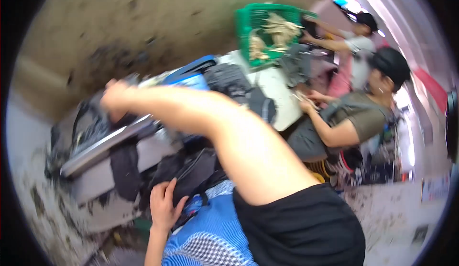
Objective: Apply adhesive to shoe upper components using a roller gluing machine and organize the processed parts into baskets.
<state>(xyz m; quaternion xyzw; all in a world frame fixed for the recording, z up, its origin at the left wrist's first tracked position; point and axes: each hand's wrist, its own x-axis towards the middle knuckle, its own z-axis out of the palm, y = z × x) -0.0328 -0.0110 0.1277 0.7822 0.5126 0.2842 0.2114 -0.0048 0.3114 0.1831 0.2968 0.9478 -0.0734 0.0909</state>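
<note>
My right arm stretches across the cluttered table to the far left. My right hand (116, 98) is smeared by motion there, over dark black items (86, 122) just past a long silver metal bar (105, 146); what its fingers do is not visible. Near my body, my left hand (164, 205) lies with fingers apart at the edge of a heap of black cloth (191, 170). A strip of black fabric (125, 170) hangs by the silver bar. I wear a blue patterned apron (205, 235) in front.
Beyond my right arm are a blue case (191, 70) and dark grey folded fabric (227, 82). A green basket (243, 31) of pale pieces stands on the white table (282, 96). One person in a cap (358, 122) works at right, another person (358, 36) farther back. A stained wall (143, 22) rises behind.
</note>
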